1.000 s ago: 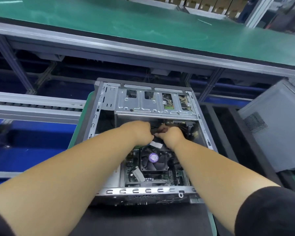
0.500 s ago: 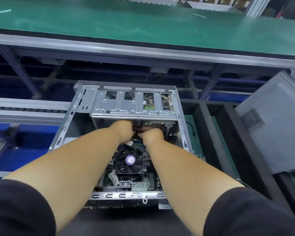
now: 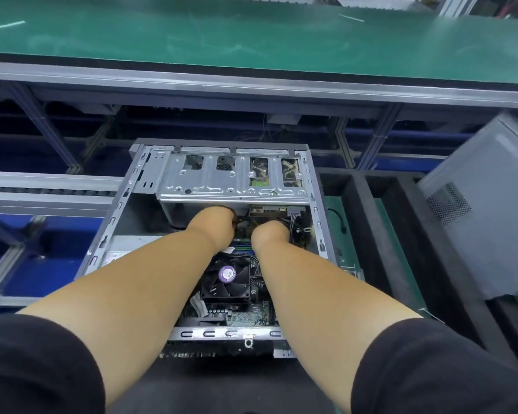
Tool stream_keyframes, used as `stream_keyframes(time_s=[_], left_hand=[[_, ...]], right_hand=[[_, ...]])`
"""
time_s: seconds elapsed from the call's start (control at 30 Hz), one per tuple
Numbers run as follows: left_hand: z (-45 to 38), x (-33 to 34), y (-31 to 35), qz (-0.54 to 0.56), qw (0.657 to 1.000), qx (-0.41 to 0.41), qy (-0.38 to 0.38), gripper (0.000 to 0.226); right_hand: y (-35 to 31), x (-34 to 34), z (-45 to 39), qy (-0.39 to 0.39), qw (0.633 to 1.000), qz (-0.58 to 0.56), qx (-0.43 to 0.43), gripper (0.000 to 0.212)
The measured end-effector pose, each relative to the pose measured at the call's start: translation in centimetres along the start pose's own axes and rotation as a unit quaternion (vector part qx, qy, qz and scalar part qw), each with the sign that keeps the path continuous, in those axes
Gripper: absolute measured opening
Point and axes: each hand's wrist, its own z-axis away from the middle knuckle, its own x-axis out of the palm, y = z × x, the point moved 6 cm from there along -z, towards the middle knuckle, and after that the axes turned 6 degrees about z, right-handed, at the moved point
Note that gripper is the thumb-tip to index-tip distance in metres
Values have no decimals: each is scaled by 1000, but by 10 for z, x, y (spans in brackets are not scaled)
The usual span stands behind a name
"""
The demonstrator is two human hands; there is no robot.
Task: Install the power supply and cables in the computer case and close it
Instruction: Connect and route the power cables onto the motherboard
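The open computer case (image 3: 123,204) lies flat in front of me, its metal drive cage (image 3: 231,183) at the far end. Both hands reach in just below that cage. My left hand (image 3: 214,224) curls down around dark cables (image 3: 242,225), and my right hand (image 3: 270,234) curls into the same bundle beside it; the fingertips of both are hidden. A grey power supply (image 3: 132,245) with a label sits at the case's left, partly under my left forearm. The black CPU fan (image 3: 226,277) lies between my forearms.
A grey side panel (image 3: 488,210) leans at the right over black foam trays (image 3: 380,234). A green conveyor belt (image 3: 251,40) runs across the far side on an aluminium frame. Roller rails (image 3: 42,189) run at the left.
My hands have moved a little apart and further in under the drive cage. The white connector seen between them earlier is out of sight. The view has shifted, so the case appears more to the left.
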Motion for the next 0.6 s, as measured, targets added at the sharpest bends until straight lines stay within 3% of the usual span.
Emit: stream_keyframes(time_s=[0.27, 0.47, 0.6], left_hand=[[-2, -2, -1, 47, 997, -43, 39, 34], [-1, -4, -4, 81, 993, -14, 81, 30], [-1, -3, -12, 114, 985, -68, 108, 24]], right_hand=[[-4, 0, -2, -9, 999, 5, -31, 22], [-5, -2, 1, 7, 999, 1, -42, 27], [-4, -2, 3, 3, 999, -35, -26, 28]])
